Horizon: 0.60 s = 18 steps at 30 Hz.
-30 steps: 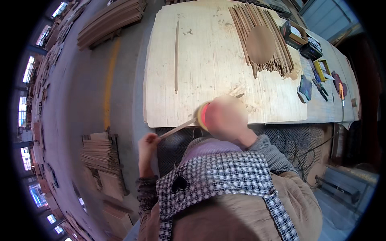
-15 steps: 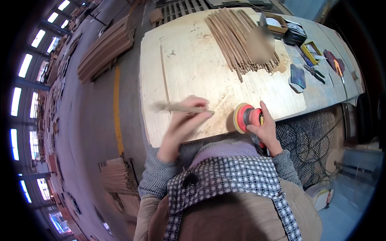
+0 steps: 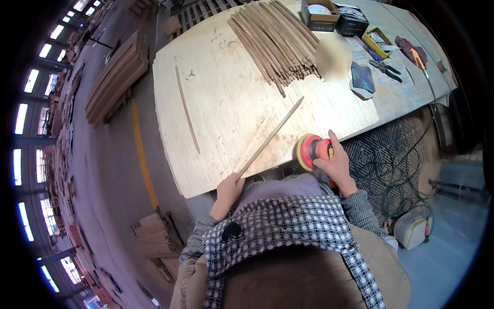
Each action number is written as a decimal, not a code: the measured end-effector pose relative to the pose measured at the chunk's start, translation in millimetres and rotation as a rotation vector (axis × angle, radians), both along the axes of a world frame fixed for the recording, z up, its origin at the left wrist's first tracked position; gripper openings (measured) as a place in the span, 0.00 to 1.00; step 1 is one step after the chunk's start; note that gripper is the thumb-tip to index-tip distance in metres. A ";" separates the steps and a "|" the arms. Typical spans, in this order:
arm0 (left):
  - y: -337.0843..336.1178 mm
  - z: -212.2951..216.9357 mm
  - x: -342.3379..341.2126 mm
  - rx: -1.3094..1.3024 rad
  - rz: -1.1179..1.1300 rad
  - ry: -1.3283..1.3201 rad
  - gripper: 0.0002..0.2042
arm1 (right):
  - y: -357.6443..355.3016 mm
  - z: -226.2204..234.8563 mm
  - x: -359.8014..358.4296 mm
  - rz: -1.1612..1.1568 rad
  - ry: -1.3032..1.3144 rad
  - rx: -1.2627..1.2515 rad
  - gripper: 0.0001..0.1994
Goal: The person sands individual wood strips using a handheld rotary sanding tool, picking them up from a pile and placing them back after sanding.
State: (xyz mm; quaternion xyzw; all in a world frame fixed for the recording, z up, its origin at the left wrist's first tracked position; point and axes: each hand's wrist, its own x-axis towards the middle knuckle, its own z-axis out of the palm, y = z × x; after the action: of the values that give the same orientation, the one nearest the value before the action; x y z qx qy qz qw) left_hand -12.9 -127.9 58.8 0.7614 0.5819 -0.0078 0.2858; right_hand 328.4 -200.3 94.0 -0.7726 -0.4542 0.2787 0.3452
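Note:
My left hand is closed on the near end of a thin wooden stick, which slants away to the right across the pale plywood board. In my right hand is a red and black orbital sander with a yellow-edged pad. The sander is tilted on its side at the board's front edge, its pad facing left toward the stick; the two appear apart. Another thin stick lies alone on the left of the board. A bundle of similar sticks lies at the far side.
Right of the bundle stand cardboard boxes, a yellow box, pliers and a dark blue pad. An air hose coils at the lower right. Stacked planks stand on the floor to the left.
My left hand has moved down toward me. The stick, blurred and pointing left before, now slants across the board to the far right. The sander stays in my right hand.

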 end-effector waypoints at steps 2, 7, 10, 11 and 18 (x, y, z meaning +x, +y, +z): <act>-17.0 -13.9 -27.5 0.029 0.008 -0.071 0.10 | 5.1 -1.6 -6.8 0.041 0.001 -0.023 0.47; -39.7 -26.6 -64.1 0.104 0.074 -0.066 0.08 | 29.3 3.8 -31.1 0.195 0.000 -0.125 0.47; -44.8 -22.6 -68.9 0.086 0.136 0.005 0.10 | 40.8 -8.3 -43.4 0.379 -0.131 0.086 0.47; -46.7 -20.6 -69.4 0.081 0.161 0.006 0.11 | 48.9 1.9 -51.7 0.403 -0.147 0.097 0.47; -57.3 -33.3 -92.4 0.056 0.138 -0.106 0.13 | 94.4 20.7 -66.7 0.375 -0.284 0.010 0.41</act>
State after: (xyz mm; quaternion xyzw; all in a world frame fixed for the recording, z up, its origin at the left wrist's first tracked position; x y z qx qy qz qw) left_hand -105.3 -185.2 25.5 0.7264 0.6172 0.0683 0.2945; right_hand 261.7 -105.9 114.7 -0.7044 -0.6353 0.2241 0.2237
